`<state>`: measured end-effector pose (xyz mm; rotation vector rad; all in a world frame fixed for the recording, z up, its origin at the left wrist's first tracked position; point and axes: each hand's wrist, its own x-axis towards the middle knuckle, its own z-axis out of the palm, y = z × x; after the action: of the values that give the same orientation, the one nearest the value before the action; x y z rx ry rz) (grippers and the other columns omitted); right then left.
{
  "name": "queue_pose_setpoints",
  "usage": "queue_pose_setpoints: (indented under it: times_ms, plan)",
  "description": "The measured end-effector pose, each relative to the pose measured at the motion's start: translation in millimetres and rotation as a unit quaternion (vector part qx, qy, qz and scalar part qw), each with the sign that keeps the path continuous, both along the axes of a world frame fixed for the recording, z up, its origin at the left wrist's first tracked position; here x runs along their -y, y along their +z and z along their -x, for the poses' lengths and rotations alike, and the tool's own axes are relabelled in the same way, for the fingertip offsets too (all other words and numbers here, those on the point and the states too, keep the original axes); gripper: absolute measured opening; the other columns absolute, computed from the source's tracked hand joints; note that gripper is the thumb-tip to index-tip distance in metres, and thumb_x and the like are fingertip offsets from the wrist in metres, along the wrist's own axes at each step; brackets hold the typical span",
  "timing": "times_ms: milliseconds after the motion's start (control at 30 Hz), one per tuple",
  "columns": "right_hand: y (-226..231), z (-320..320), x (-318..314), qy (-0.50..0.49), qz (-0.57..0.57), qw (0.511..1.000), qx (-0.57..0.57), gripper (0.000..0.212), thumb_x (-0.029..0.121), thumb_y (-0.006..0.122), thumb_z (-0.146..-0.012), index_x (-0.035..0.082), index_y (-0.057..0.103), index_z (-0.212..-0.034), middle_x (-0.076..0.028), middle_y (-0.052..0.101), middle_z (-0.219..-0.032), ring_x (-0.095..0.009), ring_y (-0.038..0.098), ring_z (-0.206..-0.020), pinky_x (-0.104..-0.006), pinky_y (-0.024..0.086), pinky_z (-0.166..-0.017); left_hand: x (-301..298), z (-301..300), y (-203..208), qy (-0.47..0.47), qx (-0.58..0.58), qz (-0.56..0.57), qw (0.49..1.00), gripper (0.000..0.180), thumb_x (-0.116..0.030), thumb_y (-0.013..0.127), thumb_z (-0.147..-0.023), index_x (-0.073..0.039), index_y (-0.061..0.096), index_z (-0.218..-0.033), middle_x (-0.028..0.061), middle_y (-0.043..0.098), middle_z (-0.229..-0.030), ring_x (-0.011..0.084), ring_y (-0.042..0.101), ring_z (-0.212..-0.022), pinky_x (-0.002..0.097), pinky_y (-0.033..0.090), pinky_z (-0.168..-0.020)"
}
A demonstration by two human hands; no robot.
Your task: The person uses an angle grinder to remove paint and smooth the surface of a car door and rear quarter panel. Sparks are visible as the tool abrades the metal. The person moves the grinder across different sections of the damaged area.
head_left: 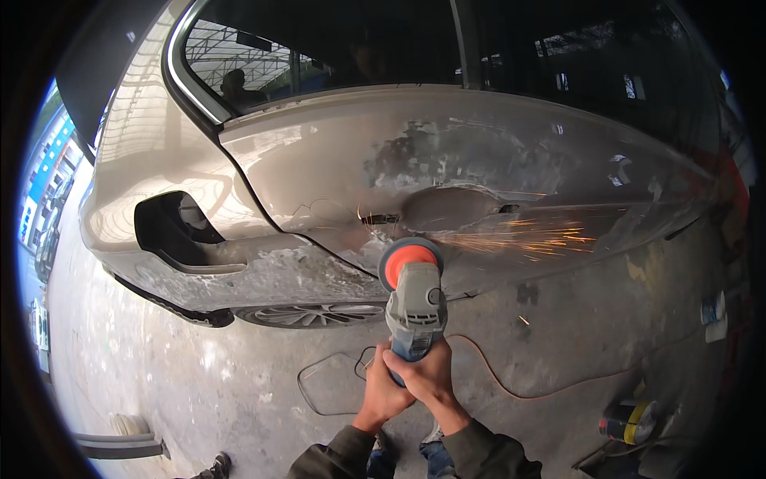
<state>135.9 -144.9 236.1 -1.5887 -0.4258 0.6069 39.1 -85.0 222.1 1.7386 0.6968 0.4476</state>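
Note:
An angle grinder (416, 307) with a grey head, a blue body and a red-orange disc (411, 259) is held out in front of me. Around its body my right hand (431, 374) is closed. My left hand (383, 391) is closed round the same body from the left, lower down. The disc meets the lower part of a beige car's rear door (319, 172), below the door-handle recess (448, 209). Orange sparks (527, 239) stream from it to the right. Scuffed, sanded grey patches (467, 152) spread above the recess.
An orange-brown cord (511, 391) runs across the concrete floor (263, 383) to the right; a dark cable loop lies left of my hands. The car's wheel (315, 315) shows under the fender. A yellow-banded can (634, 421) stands at right. Another person's shoe (217, 465) shows lower left.

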Motion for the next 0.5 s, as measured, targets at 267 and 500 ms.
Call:
queue_pose_setpoints:
  times_ms: [267, 500]
  plan:
    - [12.1, 4.2, -14.4, 0.01, 0.001, 1.0, 0.022, 0.063, 0.025, 0.086, -0.073, -0.002, 0.06, -0.124, -0.018, 0.073, -0.106, -0.029, 0.074, -0.097, -0.0387, 0.057, -0.085, -6.3, 2.0, -6.4, 0.034, 0.046, 0.04, 0.998, 0.069, -0.022, 0.086, -0.069, 0.0, 0.05, -0.124, 0.021, 0.069, -0.108, 0.0314, 0.07, -0.103, 0.0403, 0.053, -0.088]
    - [18.8, 4.3, -21.6, 0.018, 0.005, 0.999, 0.026, 0.065, 0.025, 0.085, -0.074, -0.002, 0.058, -0.127, -0.019, 0.073, -0.109, -0.03, 0.073, -0.099, -0.0391, 0.057, -0.086, -16.0, -1.9, -3.4, 0.04, 0.058, 0.014, 0.997, 0.067, -0.022, 0.086, -0.068, -0.001, 0.05, -0.121, 0.0192, 0.068, -0.107, 0.0294, 0.069, -0.099, 0.0401, 0.053, -0.087]
